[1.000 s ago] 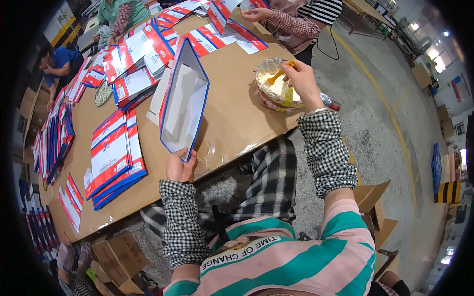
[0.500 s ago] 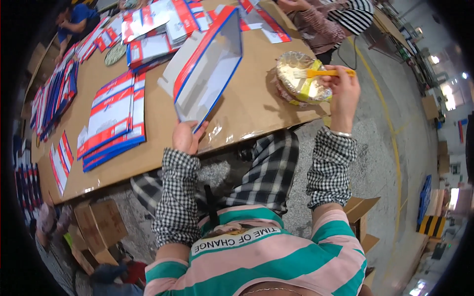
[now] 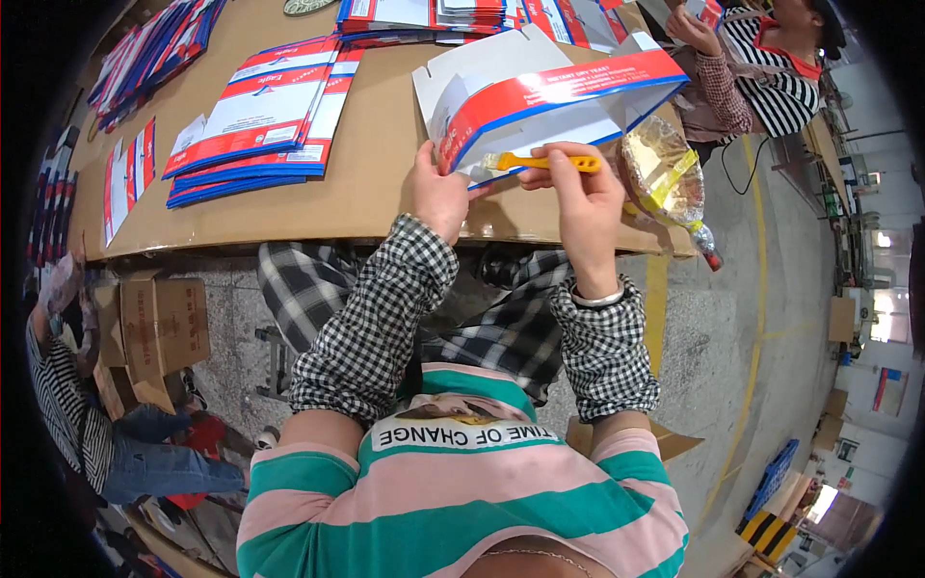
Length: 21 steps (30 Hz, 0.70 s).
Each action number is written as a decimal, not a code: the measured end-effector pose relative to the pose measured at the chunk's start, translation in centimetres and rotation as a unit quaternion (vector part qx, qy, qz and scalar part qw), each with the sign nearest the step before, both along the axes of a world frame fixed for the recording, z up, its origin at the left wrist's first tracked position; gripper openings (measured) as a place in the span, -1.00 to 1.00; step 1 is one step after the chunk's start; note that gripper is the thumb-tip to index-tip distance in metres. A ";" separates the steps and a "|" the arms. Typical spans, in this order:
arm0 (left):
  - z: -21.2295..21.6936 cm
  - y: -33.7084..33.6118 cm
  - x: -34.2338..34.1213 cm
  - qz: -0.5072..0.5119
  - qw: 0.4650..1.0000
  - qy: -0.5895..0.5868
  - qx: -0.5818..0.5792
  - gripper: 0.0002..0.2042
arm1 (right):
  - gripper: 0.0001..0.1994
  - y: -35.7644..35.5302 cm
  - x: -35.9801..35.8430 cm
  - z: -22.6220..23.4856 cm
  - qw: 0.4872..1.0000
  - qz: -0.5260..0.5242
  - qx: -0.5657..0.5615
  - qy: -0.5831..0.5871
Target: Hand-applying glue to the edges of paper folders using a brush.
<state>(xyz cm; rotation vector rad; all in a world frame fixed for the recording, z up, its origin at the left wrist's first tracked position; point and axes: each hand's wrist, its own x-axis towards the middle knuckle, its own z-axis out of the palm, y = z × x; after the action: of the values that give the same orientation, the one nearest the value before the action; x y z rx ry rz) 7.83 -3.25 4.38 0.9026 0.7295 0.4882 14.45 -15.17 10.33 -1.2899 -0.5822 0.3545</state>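
My left hand (image 3: 441,196) grips the near left corner of a folded-open carton (image 3: 568,94), white inside with red and blue bands outside. In my right hand (image 3: 584,204) is a yellow-handled brush (image 3: 549,163), pinched between thumb and fingers. Its pale bristles lie at the carton's near edge, close to my left fingers; whether they touch the card I cannot tell. Just right of the carton stands a round tub (image 3: 663,171) wrapped in clear film and yellow tape, with pale stuff in it. The carton hides part of the tub's left side.
Flat printed cartons (image 3: 260,111) lie stacked left on the brown table (image 3: 385,173), with more piles (image 3: 424,14) at the back. A small red-capped bottle (image 3: 708,249) is by the tub. One co-worker (image 3: 761,77) sits far right, another (image 3: 72,405) at left near cardboard boxes (image 3: 164,328).
The brush has moved left from over the tub to the carton's near edge. The carton has tipped over to the right, and my left hand has shifted right with it.
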 end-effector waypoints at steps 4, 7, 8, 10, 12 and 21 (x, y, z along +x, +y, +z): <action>-0.7 -0.2 0.2 -0.009 0.999 0.025 0.040 -0.32 | -0.90 0.3 0.0 -0.8 0.998 0.009 -0.052 -0.032; -0.7 -0.1 0.1 -0.005 0.999 0.020 0.048 -0.31 | -0.90 -0.1 0.4 -0.6 0.996 0.013 -0.082 -0.023; -0.8 -0.2 0.1 -0.005 0.999 0.020 0.047 -0.31 | -0.90 -0.2 0.4 -0.4 0.997 -0.007 -0.076 -0.032; -0.9 -0.3 0.2 0.006 0.999 -0.005 0.044 -0.31 | -0.90 0.0 0.4 -0.4 0.996 -0.025 -0.071 -0.040; -0.9 -0.3 0.3 0.004 0.998 -0.001 0.056 -0.31 | -0.89 0.4 0.4 -0.9 0.997 0.009 -0.067 -0.035; -0.3 -0.4 0.3 -0.006 0.997 0.002 0.077 -0.31 | -0.89 0.1 0.2 -0.5 0.996 -0.008 -0.079 -0.050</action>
<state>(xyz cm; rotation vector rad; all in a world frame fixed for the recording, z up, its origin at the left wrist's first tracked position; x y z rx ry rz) 8.15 -3.69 4.08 1.0524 0.6966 0.5373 14.69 -15.02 9.83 -1.4711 -0.6381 0.3281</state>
